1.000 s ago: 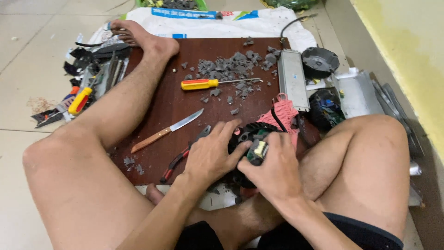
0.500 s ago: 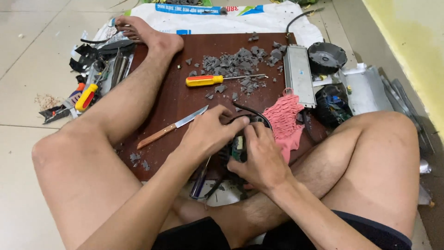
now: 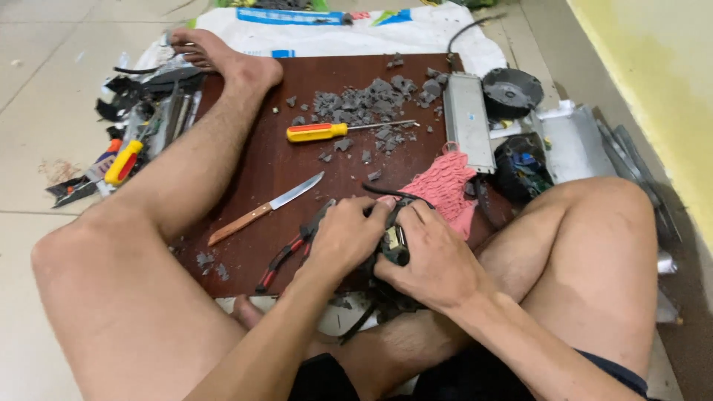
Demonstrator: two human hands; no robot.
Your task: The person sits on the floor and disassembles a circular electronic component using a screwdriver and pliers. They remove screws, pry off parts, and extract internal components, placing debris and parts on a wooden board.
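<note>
Transformer [image 3: 394, 245], a small dark block with yellowish windings, sits at the near edge of the brown board [image 3: 297, 163]; our left hand [image 3: 345, 238] and right hand [image 3: 434, 260] both clamp it. We should grip firmly, clear of the black cable [image 3: 394, 194].

White printed sack [image 3: 349, 30] — beyond board.

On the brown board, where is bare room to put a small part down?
The board is bare between the yellow-handled screwdriver and the knife, beside the outstretched leg. It is crowded at the grey rubble above, and near both hands.
</note>
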